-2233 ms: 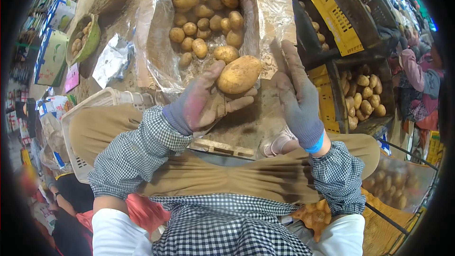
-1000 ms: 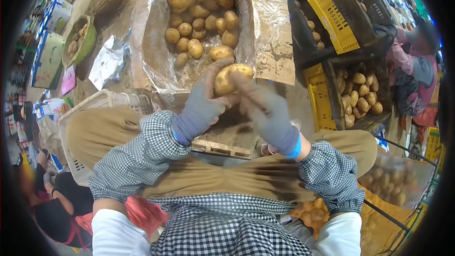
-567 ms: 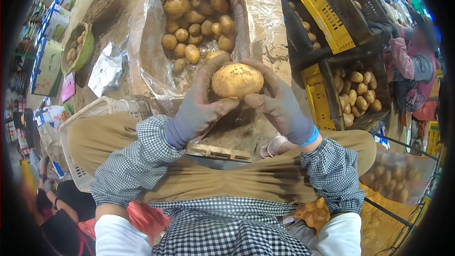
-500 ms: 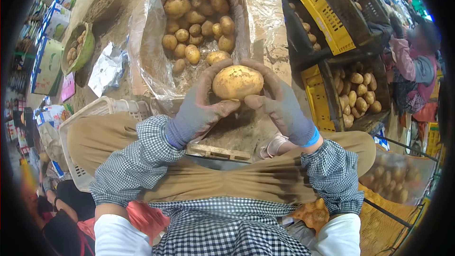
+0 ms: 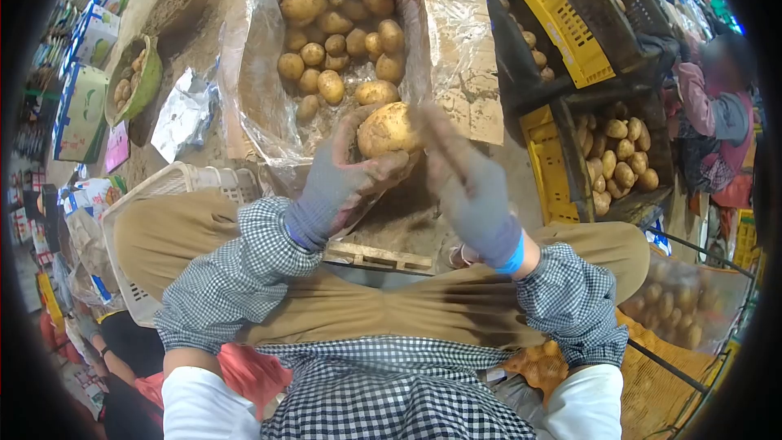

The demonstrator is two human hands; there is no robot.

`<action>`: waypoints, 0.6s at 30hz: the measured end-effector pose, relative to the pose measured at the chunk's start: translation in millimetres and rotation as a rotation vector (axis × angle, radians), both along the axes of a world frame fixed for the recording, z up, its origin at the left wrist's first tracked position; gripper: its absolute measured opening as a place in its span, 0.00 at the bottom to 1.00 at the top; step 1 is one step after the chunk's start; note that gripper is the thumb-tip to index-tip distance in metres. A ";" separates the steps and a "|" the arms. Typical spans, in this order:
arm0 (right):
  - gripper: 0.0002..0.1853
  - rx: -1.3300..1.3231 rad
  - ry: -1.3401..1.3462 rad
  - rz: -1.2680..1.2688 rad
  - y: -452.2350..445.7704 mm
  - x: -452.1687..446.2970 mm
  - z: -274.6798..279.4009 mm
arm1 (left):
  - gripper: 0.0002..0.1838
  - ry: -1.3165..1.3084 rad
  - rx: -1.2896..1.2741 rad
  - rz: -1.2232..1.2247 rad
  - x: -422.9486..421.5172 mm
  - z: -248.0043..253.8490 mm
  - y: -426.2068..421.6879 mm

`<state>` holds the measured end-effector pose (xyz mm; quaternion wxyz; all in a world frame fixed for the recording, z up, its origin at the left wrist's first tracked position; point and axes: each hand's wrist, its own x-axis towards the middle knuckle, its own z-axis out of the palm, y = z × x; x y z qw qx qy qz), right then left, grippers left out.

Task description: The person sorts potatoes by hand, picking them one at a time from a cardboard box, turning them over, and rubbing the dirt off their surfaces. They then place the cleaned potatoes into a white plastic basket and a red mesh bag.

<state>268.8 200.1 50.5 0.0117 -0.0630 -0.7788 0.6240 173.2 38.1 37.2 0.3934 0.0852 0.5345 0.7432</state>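
Observation:
My left hand [image 5: 346,167], in a dirt-stained grey glove, is closed around a large yellowish potato [image 5: 388,130] with soil on its skin. The potato is held above the near edge of a plastic-lined cardboard box [image 5: 456,41]. At the potato's right side is my gloved right hand [image 5: 468,175], its fingers smeared by motion. Whether those fingers press on the potato cannot be made out. Inside the box lie several loose potatoes [image 5: 335,45] of mixed sizes, with loose soil among them.
Potatoes fill a yellow and black crate [image 5: 547,167] on the right, with another yellow crate [image 5: 562,16] behind it. A white plastic basket [image 5: 183,183] stands by my left knee. Left of the box are a green basin [image 5: 147,102] and crumpled white plastic [image 5: 186,114]. Another person [image 5: 721,114] is at far right.
My right hand has come off its two-handed hold and moved slightly down, its fingers now blurred. The potato has shifted a little left, tilted, and stays in my left hand.

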 end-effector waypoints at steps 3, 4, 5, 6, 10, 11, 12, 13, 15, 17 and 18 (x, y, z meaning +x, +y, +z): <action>0.24 -0.004 0.039 -0.181 5.8 -3.1 -2.2 | 0.38 0.070 -0.054 0.008 0.1 -2.1 1.4; 0.24 -0.032 0.048 -0.135 2.1 0.5 -1.6 | 0.39 0.049 -0.091 0.042 -0.5 -1.6 2.5; 0.24 -0.049 0.052 -0.111 0.8 0.7 -1.4 | 0.39 0.050 -0.091 0.044 -1.6 -4.7 1.5; 0.24 -0.065 0.056 -0.088 -0.6 0.8 -1.1 | 0.39 0.022 -0.058 0.039 -2.9 -9.1 -0.7; 0.25 -0.181 0.063 -0.120 0.4 -0.5 2.0 | 0.37 0.045 -0.110 0.029 -1.0 -8.4 2.1; 0.25 -0.154 0.064 -0.120 1.4 0.2 1.0 | 0.37 0.046 -0.107 0.029 -2.6 -14.0 -1.7; 0.25 -0.127 0.064 -0.121 2.4 0.8 0.2 | 0.37 -0.067 0.043 0.000 -6.2 -19.5 -8.2; 0.26 0.008 0.051 -0.034 1.9 4.2 -3.1 | 0.37 -0.122 0.116 -0.015 -7.3 -24.8 -11.6; 0.26 0.137 0.036 0.047 1.4 5.9 -8.1 | 0.38 -0.179 0.172 -0.026 -9.0 -26.1 -13.8; 0.25 -0.028 0.105 -0.103 5.5 1.0 -7.9 | 0.39 -0.181 0.156 -0.027 -6.5 -16.5 -8.5; 0.25 -0.081 0.130 -0.153 8.7 -1.5 -6.0 | 0.39 -0.080 0.052 0.011 -2.0 -8.2 -1.0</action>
